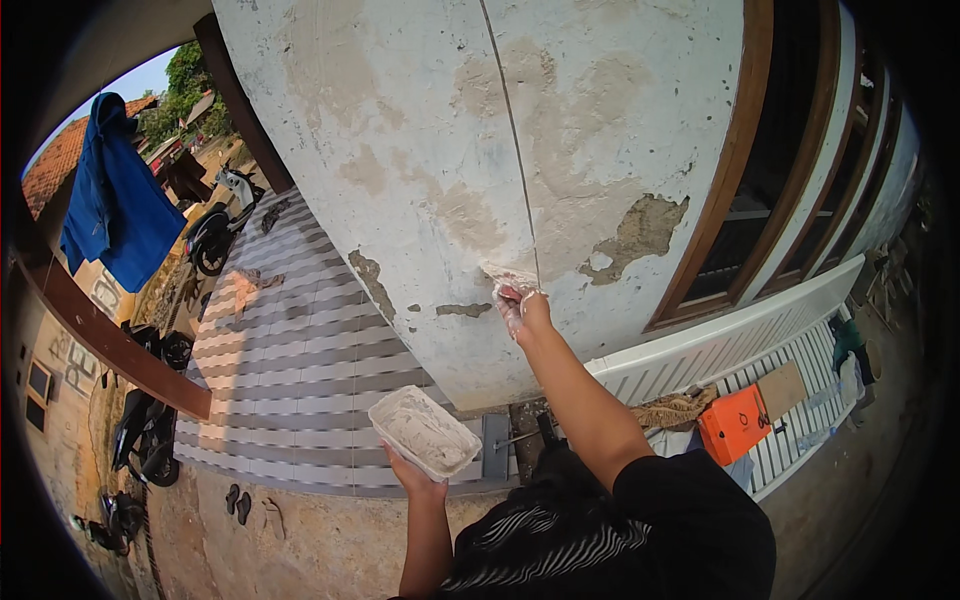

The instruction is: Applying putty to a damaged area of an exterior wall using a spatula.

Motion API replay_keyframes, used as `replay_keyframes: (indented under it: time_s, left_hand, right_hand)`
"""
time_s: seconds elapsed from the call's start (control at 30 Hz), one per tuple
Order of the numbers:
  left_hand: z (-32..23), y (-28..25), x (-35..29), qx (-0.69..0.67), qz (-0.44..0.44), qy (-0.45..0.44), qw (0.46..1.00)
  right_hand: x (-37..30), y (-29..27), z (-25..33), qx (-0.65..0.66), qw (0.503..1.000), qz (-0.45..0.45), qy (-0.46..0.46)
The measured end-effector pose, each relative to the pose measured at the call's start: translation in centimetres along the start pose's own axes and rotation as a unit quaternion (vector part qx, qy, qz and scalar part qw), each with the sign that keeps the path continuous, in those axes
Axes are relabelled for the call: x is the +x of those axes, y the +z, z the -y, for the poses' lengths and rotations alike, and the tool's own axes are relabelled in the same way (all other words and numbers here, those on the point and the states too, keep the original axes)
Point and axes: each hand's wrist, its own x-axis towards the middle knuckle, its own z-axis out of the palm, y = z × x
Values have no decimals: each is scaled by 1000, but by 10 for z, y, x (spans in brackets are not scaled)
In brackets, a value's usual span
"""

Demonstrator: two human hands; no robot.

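My left hand (413,475) supports a white rectangular plastic tub (396,446) from below, its fingers partly hidden under it. Pale putty (422,424) fills the tub. Ahead, my right hand (520,311), smeared with white putty, grips a flat putty-coated scraper (497,271) against the white wall (430,120). The scraper's handle is mostly hidden in my fingers. Beige smoothed patches surround it on the wall. A bare rough patch (645,232) of peeled paint lies to the right, with smaller chipped spots lower left. A thin dark cable (515,130) runs down the wall beside my right hand.
Brown-framed windows (735,180) stand at the right, above a white slatted panel (660,365) and an orange box (735,424). Grey patterned tiles (300,390) cover the porch at left. A blue garment (125,200) hangs by a brown post; motorbikes (212,235) stand beyond.
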Motion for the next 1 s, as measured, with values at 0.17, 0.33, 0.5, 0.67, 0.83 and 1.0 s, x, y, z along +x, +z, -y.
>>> replay_keyframes:
  time_s: [0.17, 0.33, 0.5, 0.67, 0.83, 1.0]
  left_hand:
    - [3, -5, 6, 8, 11, 0, 1000]
    - [3, -12, 9, 12, 10, 4, 1000]
    - [0, -6, 3, 23, -16, 6, 1000]
    - [-2, -11, 4, 27, -25, 17, 999]
    - [-6, -22, 4, 22, -26, 30, 999]
    - [-6, -21, 4, 27, -39, 19, 999]
  right_hand:
    - [-30, -22, 0, -302, 941, 39, -145]
    - [-50, -23, -3, -663, 624, -11, -412]
    - [-57, 0, -4, -743, 376, 97, -546]
    - [-28, 3, -27, -777, 296, 118, -543]
    - [-15, 3, -47, -802, 302, 136, -497]
    - [-7, -6, -55, -780, 276, 116, -549]
